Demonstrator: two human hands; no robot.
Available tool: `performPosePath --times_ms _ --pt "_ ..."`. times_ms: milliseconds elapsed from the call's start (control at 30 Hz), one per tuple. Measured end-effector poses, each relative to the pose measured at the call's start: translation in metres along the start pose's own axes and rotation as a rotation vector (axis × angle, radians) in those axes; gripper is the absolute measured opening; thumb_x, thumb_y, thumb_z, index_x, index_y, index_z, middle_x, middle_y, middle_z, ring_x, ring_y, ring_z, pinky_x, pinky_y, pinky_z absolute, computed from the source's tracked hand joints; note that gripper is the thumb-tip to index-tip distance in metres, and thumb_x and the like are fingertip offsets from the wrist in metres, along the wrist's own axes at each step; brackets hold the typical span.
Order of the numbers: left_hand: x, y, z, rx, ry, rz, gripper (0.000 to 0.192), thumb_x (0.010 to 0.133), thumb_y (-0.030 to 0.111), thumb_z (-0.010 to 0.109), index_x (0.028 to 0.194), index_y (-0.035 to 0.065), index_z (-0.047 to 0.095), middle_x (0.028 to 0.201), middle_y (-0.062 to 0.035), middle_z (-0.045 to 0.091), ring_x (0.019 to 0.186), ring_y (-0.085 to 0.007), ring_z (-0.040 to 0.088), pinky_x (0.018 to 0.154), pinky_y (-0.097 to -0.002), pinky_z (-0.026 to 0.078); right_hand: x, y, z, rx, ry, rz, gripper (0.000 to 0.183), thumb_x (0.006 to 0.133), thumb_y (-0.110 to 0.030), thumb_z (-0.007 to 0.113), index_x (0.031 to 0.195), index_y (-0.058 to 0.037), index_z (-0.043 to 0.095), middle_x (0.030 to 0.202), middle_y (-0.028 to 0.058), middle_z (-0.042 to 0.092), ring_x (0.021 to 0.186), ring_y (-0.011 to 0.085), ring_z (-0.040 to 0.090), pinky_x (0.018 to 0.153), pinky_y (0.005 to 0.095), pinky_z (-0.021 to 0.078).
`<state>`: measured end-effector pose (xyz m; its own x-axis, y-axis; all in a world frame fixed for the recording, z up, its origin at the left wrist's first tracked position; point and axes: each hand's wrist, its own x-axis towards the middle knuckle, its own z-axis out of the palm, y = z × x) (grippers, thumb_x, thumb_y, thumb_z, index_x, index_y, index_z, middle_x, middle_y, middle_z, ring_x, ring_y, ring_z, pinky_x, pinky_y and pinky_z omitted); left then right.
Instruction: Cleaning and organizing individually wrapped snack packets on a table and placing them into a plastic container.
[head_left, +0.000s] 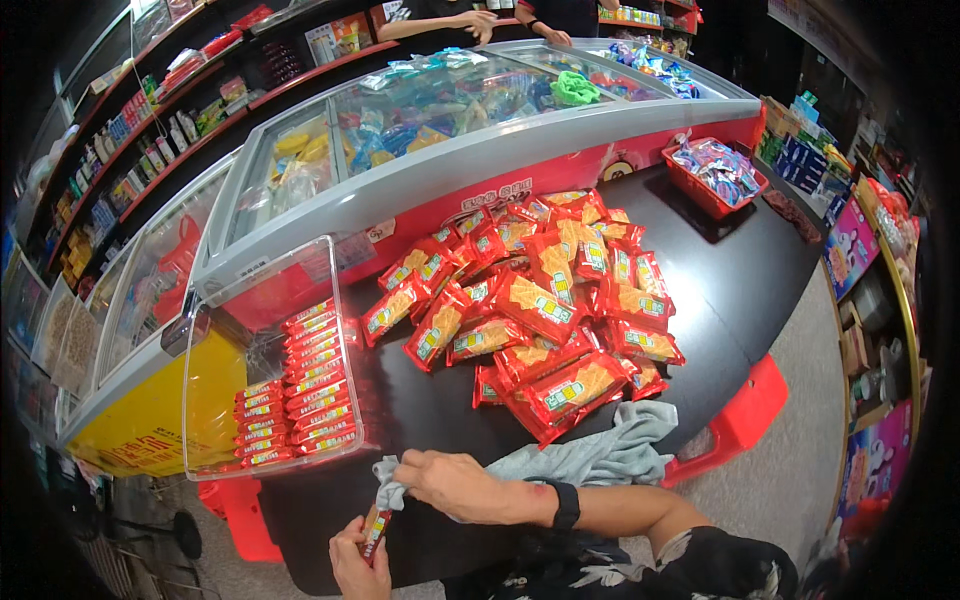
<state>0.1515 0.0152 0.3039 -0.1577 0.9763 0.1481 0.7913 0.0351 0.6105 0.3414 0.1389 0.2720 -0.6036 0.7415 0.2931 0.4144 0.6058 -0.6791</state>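
Note:
My left hand (360, 561) grips a red biscuit packet (375, 531) near the table's front edge, narrow side up. In my right hand (442, 480) is a small grey cloth (388, 487), which touches the packet's upper end. Left of my hands, a clear plastic box (351, 375) holds two rows of similar red packets (319, 382) standing on edge. Beyond my right hand lies a loose heap of red biscuit packets (536, 304). A larger grey-green cloth (600, 457) lies crumpled between the heap and my right forearm.
The black table (720, 300) carries a red basket (709, 206) of small wrapped items at its far right. Glass-topped freezers (480, 154) line the far side, with two people's arms (442, 26) behind. A red plastic stool (739, 427) stands at the right edge, shelves (892, 352) farther right.

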Motion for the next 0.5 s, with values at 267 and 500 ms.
performPosePath --times_ms 267,500 --pt "-0.007 -0.004 0.007 0.122 -0.038 0.233 0.041 0.085 0.016 0.078 0.115 0.002 0.054 0.123 -0.019 0.058 0.109 -0.0375 0.054 0.096 -0.0469 0.042 0.01 -0.011 -0.013 0.14 0.278 -0.102 0.026 0.084 -0.008 0.066 0.106 -0.0041 0.054 0.097 0.0126 0.054 0.091 0.0336 0.06 0.072 0.0431 0.0525" --pt "-0.011 -0.013 0.026 -0.278 -0.01 -0.154 0.062 0.08 0.01 0.079 0.131 -0.0018 0.045 0.116 -0.0213 0.058 0.104 -0.031 0.058 0.093 -0.0396 0.047 -0.005 -0.008 0.025 0.038 -0.089 -0.489 0.033 0.086 -0.024 0.066 0.113 -0.008 0.058 0.113 0.0057 0.056 0.112 0.0237 0.05 0.093 0.0422 0.0411"
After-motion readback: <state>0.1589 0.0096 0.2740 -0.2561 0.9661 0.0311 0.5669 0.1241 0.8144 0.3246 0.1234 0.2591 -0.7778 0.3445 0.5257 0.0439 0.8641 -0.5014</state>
